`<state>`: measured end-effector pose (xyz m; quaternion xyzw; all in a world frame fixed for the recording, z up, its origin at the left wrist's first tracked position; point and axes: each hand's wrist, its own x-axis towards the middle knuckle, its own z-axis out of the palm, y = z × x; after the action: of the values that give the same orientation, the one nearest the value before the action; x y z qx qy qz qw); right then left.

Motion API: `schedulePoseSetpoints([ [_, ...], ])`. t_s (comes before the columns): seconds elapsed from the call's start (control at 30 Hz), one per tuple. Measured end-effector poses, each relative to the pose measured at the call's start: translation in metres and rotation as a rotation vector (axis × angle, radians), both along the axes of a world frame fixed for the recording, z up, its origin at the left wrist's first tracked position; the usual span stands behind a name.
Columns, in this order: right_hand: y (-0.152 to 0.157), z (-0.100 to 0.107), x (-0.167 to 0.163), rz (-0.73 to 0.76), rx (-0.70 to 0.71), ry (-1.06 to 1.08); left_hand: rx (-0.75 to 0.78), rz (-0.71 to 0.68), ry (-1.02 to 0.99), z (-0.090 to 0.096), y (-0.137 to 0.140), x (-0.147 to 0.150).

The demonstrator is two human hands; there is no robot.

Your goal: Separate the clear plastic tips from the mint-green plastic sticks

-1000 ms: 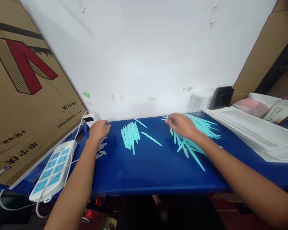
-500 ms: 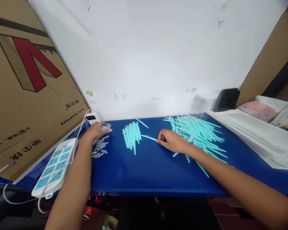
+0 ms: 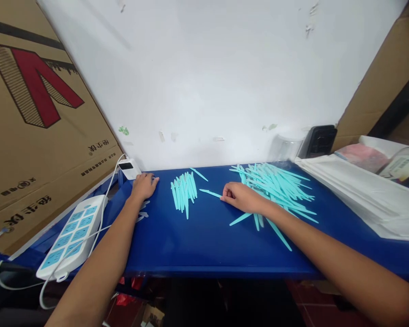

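Observation:
My right hand (image 3: 240, 196) pinches the end of a turquoise eyebrow razor (image 3: 209, 193), holding its far end out to the left just over the table. Beside that hand, on the right, lies a large loose heap of the same razors (image 3: 279, 181). A smaller group of razors (image 3: 184, 190) lies roughly side by side between my hands, and a single razor (image 3: 199, 174) rests behind it. My left hand (image 3: 145, 185) is over the small clear plastic caps (image 3: 142, 215) at the table's left, thumb apart from the fingers. Its fingertips are partly hidden.
A white power strip (image 3: 71, 236) with cables lies left of the blue table (image 3: 191, 245). Behind my left hand stands a small white device (image 3: 129, 168). A large cardboard box (image 3: 54, 150) borders the left; white packaging (image 3: 361, 195) covers the right side.
My left hand has settled lower over the clear caps, covering more of them. My right hand still holds the razor in nearly the same place. The view has shifted slightly.

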<state>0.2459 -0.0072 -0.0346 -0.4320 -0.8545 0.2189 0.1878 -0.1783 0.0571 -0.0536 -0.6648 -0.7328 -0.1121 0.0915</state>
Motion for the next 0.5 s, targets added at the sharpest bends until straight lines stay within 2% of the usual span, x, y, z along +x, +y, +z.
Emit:
schedulePoseSetpoints([
  [0.17,0.003,-0.002,0.004,-0.012,-0.010,0.004,0.083,-0.023,0.013,0.000,-0.005,0.014],
  [0.5,0.001,0.002,0.003,-0.031,0.021,-0.030,0.018,-0.038,0.055,0.002,-0.005,0.022],
])
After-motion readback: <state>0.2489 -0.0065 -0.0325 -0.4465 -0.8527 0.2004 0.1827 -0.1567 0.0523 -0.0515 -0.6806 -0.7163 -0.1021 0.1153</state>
